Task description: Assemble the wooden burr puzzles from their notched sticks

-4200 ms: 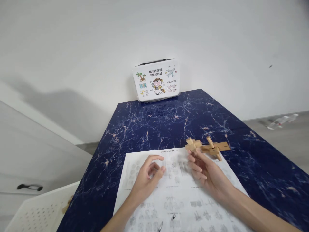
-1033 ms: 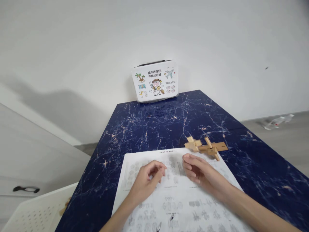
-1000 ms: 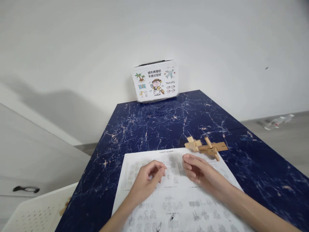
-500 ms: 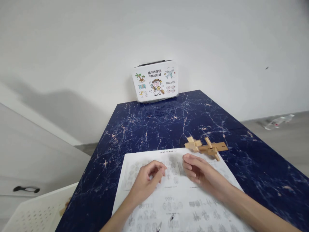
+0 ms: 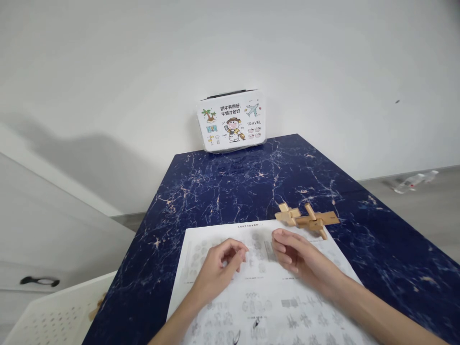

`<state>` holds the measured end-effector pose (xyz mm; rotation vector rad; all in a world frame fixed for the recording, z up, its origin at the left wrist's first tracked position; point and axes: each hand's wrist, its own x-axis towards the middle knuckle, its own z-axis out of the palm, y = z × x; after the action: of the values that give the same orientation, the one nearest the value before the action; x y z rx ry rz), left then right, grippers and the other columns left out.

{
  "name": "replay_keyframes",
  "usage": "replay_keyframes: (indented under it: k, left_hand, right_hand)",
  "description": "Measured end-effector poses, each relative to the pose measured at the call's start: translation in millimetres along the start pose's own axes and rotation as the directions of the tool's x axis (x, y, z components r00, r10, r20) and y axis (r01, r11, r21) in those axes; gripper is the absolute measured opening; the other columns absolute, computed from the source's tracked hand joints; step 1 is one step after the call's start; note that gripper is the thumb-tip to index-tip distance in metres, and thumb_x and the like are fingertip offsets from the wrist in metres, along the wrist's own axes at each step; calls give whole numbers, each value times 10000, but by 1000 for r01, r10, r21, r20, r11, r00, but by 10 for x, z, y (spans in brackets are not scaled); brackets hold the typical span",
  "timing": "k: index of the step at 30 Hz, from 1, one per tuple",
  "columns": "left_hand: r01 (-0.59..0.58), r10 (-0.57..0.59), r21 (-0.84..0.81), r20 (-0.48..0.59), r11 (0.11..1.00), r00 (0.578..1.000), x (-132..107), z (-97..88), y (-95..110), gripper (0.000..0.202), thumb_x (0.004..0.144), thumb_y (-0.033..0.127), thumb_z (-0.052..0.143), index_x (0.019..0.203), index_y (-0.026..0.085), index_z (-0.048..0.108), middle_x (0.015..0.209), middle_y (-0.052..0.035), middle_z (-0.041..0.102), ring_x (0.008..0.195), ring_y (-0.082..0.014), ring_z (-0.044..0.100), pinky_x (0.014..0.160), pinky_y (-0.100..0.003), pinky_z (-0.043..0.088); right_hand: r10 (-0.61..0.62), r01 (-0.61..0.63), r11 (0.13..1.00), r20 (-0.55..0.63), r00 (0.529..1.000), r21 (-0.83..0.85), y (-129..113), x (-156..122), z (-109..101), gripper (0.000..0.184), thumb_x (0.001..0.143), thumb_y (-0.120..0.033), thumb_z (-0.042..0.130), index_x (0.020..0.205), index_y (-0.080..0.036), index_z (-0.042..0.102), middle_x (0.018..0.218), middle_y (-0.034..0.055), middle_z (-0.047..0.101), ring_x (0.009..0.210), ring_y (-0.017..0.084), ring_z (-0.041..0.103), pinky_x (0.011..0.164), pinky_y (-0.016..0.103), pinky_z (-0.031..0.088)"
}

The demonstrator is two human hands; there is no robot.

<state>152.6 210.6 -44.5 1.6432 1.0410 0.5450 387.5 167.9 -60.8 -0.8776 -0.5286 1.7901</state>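
Note:
My left hand rests over a printed sheet, its fingers loosely curled and the thumb close to the index finger. Nothing shows in it. Across from it, my right hand lies over the same sheet with bent fingers held together, and no object is visible in them. A gap separates the two hands. Just beyond my right hand are joined wooden puzzle pieces and a flat wooden piece with crossing pegs, at the sheet's upper right edge. Rows of small drawings and captions cover the paper.
A white case with cartoon prints stands at the far end of the dark blue marbled table, against the wall. At lower left is a white perforated basket with wooden pieces. A clear plastic bottle lies on the floor at right.

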Motion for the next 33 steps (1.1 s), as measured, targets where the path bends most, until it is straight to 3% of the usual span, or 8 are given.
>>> replay_keyframes:
  k: [33]
  left_hand:
    - [1, -1, 6, 6, 1000, 1000, -2, -4, 18, 251, 1026, 434, 564, 977, 208, 663, 853, -19, 654, 658, -136, 564, 622, -266, 437]
  right_hand:
    - [-5, 5, 1000, -9, 1000, -5, -11, -9, 22, 392, 861, -433, 835, 754, -189, 547, 735, -27, 431, 575, 86, 332, 479, 254, 228]
